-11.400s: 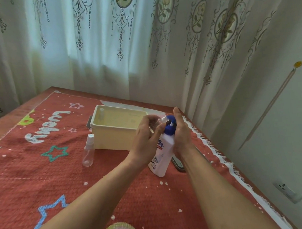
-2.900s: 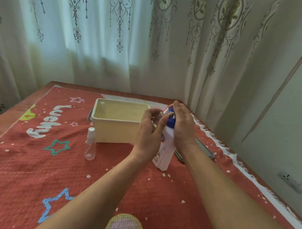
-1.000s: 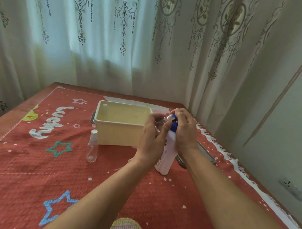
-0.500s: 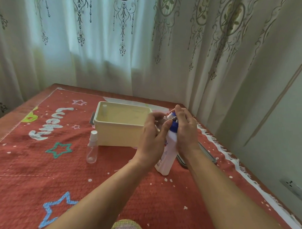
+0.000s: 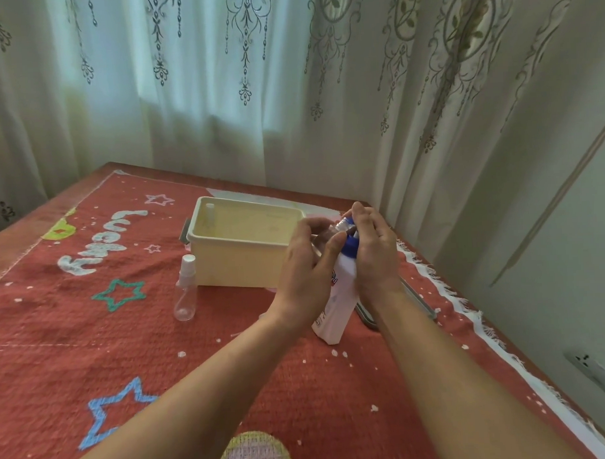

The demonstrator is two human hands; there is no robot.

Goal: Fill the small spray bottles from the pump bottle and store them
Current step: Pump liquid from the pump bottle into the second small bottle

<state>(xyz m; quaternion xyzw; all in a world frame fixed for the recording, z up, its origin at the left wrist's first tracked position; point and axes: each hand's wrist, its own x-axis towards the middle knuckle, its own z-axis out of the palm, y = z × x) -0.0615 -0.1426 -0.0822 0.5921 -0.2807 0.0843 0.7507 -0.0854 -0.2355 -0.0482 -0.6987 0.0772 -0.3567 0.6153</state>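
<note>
Right now, at the centre of the frame, the left hand (image 5: pixel 309 263) is clenched round a small clear plastic spray bottle (image 5: pixel 325 236), holding its open neck up against the spout of the tall white plastic pump bottle (image 5: pixel 334 307). That bottle leans on its base on the red woven mat (image 5: pixel 92 339). The right hand (image 5: pixel 374 257) is curled over the pump bottle's blue head, steadying it and, I judge, pumping. The main risk is a spill: the small neck is narrow, and if it slips off the spout mid-stroke the liquid would run over the fingers and the mat. The leaning pump bottle could also skid on its edge under a hard press. How full the held bottle is cannot be told, so overfilling is possible too. A second clear spray bottle with a white cap (image 5: pixel 185 291) stands left of centre, just beside the cream rectangular plastic box (image 5: pixel 240 262). A third white-capped bottle (image 5: pixel 209 212) shows inside the box at its far left corner. Compared with a second ago, the right fingers sit higher over the blue head. Otherwise both hands, the box and the standing bottle keep their places, as they did eleven seconds back.
</note>
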